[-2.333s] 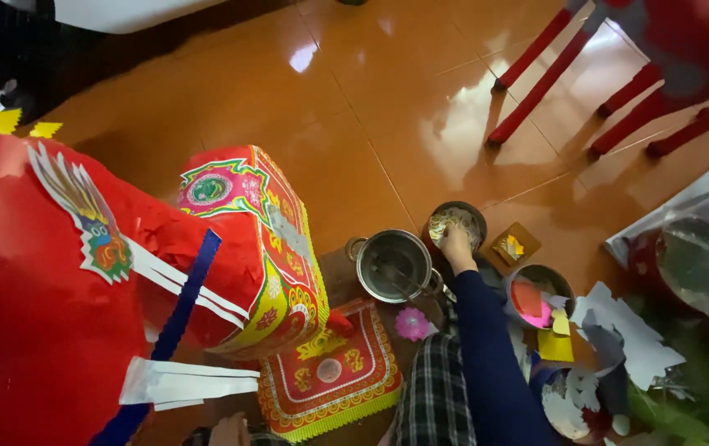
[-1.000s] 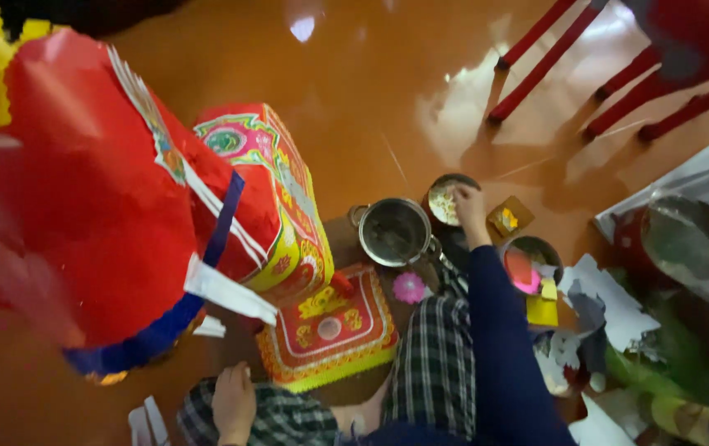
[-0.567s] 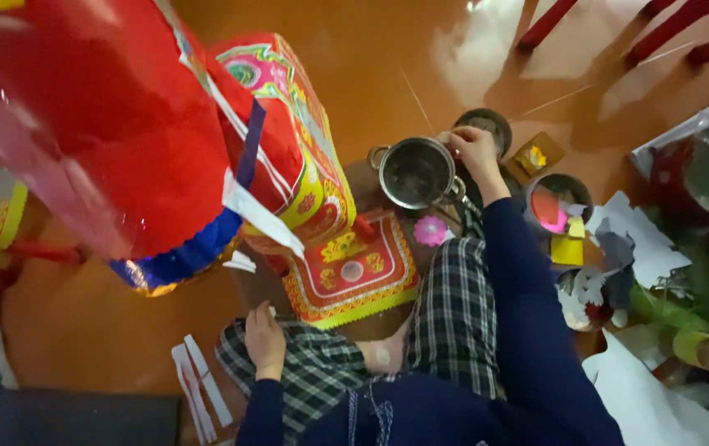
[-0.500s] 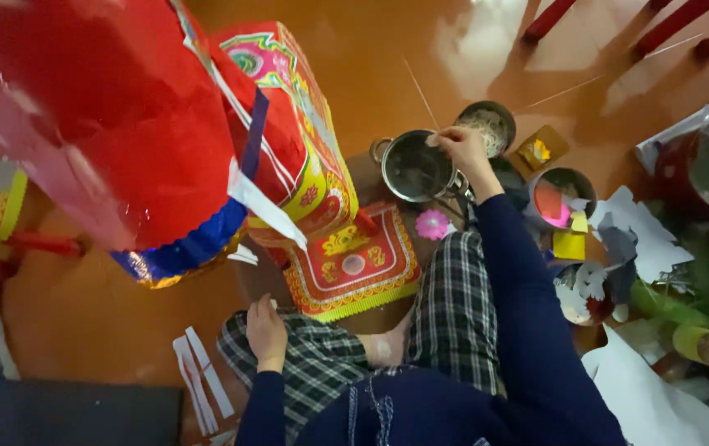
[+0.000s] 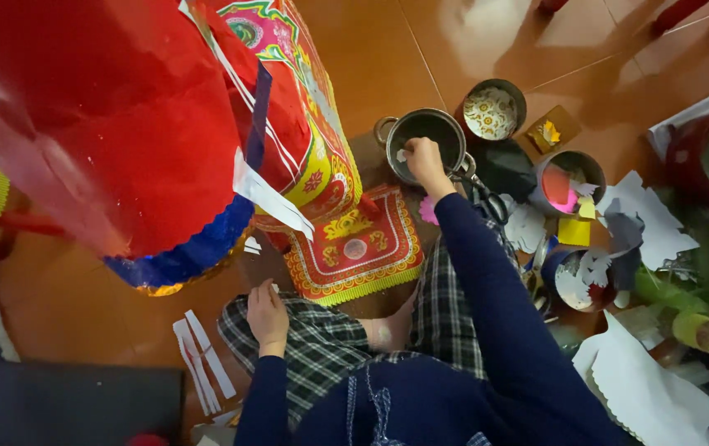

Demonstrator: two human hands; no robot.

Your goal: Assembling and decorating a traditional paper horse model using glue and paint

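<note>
I sit on the floor with checked trousers over my knees. My right hand (image 5: 425, 158) reaches forward, and its fingertips dip into a round metal pot (image 5: 445, 125) with two handles. A tiny white bit shows by those fingertips. My left hand (image 5: 267, 315) rests on my left knee, fingers curled, pinching a small white paper piece. An ornate red and yellow paper mat (image 5: 356, 248) lies between both hands. Beside it stands a tall patterned paper box (image 5: 313, 124).
A big red paper figure (image 5: 115, 116) with blue trim fills the upper left. A patterned bowl (image 5: 491, 111), scissors (image 5: 487, 196), tins of paper cut-outs (image 5: 565, 177) and white sheets (image 5: 652, 223) crowd the right. White strips (image 5: 202, 363) lie on the orange floor by my left knee.
My right hand has moved left from the small patterned bowl into the metal pot. My left hand stays on my knee. My view has tilted further down.
</note>
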